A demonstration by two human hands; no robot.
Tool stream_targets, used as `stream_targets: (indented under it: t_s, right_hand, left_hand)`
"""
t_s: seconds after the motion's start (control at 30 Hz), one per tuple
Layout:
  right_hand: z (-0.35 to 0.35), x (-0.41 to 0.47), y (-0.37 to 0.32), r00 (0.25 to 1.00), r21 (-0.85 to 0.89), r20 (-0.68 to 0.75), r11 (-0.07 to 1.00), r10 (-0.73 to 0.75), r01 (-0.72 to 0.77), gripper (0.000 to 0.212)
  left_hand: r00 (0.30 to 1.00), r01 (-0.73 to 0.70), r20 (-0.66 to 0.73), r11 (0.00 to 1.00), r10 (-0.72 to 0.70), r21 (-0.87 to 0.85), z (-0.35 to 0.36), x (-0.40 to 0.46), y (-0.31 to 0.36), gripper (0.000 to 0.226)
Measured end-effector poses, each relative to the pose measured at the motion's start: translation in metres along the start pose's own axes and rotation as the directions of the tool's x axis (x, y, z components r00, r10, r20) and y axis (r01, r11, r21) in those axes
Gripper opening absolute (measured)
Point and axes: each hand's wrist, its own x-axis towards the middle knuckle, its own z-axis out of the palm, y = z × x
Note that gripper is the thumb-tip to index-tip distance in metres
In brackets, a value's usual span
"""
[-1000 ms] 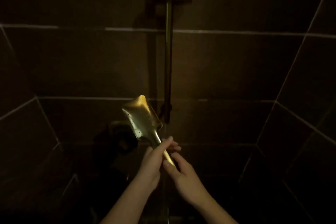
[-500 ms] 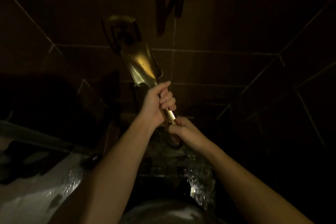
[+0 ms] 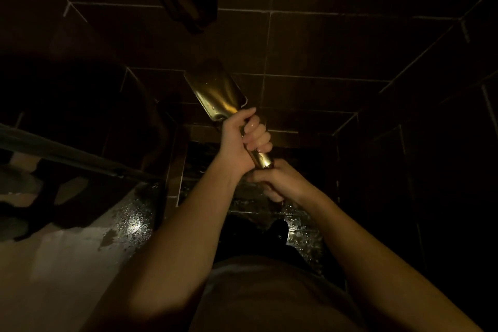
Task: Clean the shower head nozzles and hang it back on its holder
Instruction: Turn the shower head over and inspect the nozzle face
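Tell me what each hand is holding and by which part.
Both hold the gold rectangular metal shower head. The left hand wraps its handle just below the head; the right hand has its grip on the handle's lower end.

The view now tilts further down than a moment ago; the shower head [image 3: 217,96] sits lower, wet floor [image 3: 299,221] and torso appear.
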Motion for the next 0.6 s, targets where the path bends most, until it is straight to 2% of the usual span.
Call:
stream_targets:
  t_s: [0.17, 0.27, 0.37, 0.43, 0.47, 0.5, 0.53, 0.6]
  right_hand:
    - [0.005, 0.003, 0.011, 0.973, -0.191, -0.227, 0.982, -0.039, -0.006, 0.014]
    - [0.002, 0.003, 0.017, 0.951, -0.223, -0.296, 0.974, -0.090, 0.022, 0.014]
    - [-0.001, -0.003, 0.017, 0.919, -0.325, -0.360, 0.945, -0.164, 0.041, 0.021]
    - [-0.002, -0.008, 0.013, 0.887, -0.408, -0.392, 0.910, -0.245, 0.071, 0.022]
    - [-0.003, -0.010, 0.010, 0.879, -0.424, -0.396, 0.902, -0.266, 0.082, 0.022]
    - [-0.005, -0.012, 0.006, 0.884, -0.402, -0.384, 0.910, -0.266, 0.099, 0.021]
    - [-0.008, -0.014, 0.001, 0.902, -0.349, -0.354, 0.930, -0.246, 0.117, 0.021]
    - [-0.018, -0.018, -0.006, 0.951, -0.219, -0.236, 0.965, -0.197, 0.146, 0.025]
  left_hand:
    - [0.979, -0.067, -0.187, 0.995, 0.079, 0.070, 0.010, -0.002, -0.011, 0.052]
    - [0.941, -0.129, -0.298, 0.983, 0.163, 0.130, 0.025, -0.007, -0.019, 0.050]
    - [0.822, -0.191, -0.506, 0.964, 0.261, 0.187, 0.048, -0.007, -0.031, 0.032]
    - [0.745, -0.239, -0.583, 0.946, 0.323, 0.219, 0.060, -0.006, -0.034, 0.019]
    - [0.747, -0.242, -0.579, 0.945, 0.326, 0.219, 0.062, -0.006, -0.033, 0.018]
    - [0.784, -0.227, -0.537, 0.950, 0.310, 0.216, 0.061, -0.007, -0.030, 0.017]
    - [0.845, -0.200, -0.459, 0.958, 0.275, 0.206, 0.059, -0.009, -0.025, 0.019]
    - [0.960, -0.146, -0.213, 0.972, 0.184, 0.183, 0.051, -0.015, -0.012, 0.024]
